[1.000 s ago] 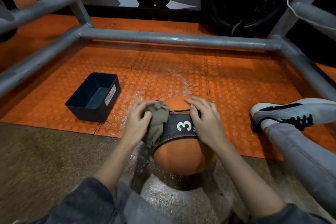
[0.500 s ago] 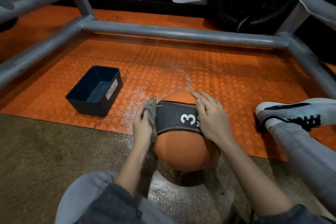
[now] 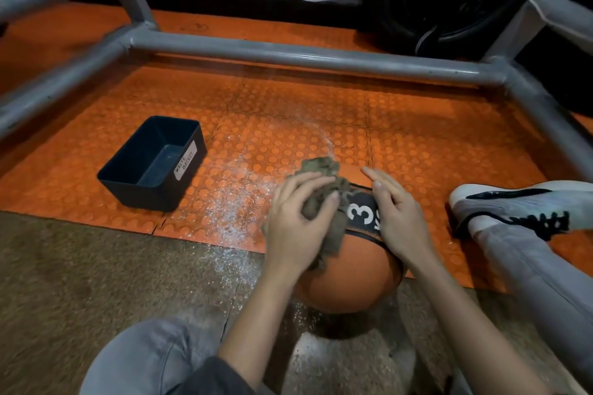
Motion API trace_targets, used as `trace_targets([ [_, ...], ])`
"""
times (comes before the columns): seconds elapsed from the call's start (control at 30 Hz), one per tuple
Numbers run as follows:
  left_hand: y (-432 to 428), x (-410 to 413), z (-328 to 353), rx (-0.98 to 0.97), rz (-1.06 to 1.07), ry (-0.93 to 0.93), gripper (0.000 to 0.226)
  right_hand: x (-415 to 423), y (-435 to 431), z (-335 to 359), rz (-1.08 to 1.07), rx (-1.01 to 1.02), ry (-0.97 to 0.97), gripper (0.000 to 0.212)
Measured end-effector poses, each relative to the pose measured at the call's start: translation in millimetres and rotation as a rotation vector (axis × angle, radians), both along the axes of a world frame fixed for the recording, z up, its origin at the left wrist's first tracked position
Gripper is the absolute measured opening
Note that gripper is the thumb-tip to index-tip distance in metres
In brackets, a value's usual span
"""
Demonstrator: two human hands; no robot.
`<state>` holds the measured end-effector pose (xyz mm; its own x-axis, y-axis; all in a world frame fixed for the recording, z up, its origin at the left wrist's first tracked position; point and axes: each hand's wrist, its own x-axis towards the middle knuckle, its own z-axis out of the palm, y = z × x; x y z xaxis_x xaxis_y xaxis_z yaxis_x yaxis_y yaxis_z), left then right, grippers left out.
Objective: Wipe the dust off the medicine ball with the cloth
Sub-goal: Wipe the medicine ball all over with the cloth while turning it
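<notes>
An orange medicine ball [image 3: 348,279] with a black band marked "3" sits on the floor at the edge of the orange studded mat. My left hand [image 3: 296,224] grips a crumpled brown-grey cloth [image 3: 324,192] and presses it on the ball's top left, over the band. On the ball's right side rests my right hand [image 3: 398,218], fingers straight and flat against it. White dust lies scattered on the mat and floor to the left of the ball.
A dark blue bin [image 3: 154,163] labelled "waste basket" stands on the mat to the left. Grey metal frame tubes [image 3: 305,56] enclose the mat at the back and sides. My right foot in a white shoe [image 3: 523,205] rests at the right. Black tyres stand behind.
My left hand has swept the cloth from the ball's left side up onto its top, over the band. My right hand has stayed on the ball's right side.
</notes>
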<state>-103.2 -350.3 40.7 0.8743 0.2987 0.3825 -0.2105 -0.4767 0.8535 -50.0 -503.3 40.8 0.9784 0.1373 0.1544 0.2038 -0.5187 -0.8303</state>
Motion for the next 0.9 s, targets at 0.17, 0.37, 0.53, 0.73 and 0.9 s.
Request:
trace_targets([
  [0.17,45.0,15.0,-22.7,-0.686,0.115,0.365,0.021,-4.8,4.3,-0.9,-0.006,-0.035,-0.010,0.040],
  [0.37,28.2,11.4,-7.0,-0.524,0.117,0.212,0.018,-5.4,7.6,0.3,-0.040,-0.070,-0.027,0.030],
  [0.53,0.4,-3.8,8.1,0.133,-0.009,-0.038,0.020,-5.5,8.8,0.8,-0.010,-0.058,-0.028,0.038],
  [0.73,39.8,12.6,-7.8,-0.559,0.093,0.251,0.019,-3.5,6.4,0.7,-0.010,-0.003,-0.015,0.040],
  [0.9,33.5,11.0,-8.1,-0.535,0.162,0.210,0.020,-3.7,6.2,0.9,-0.063,0.000,-0.021,0.038],
])
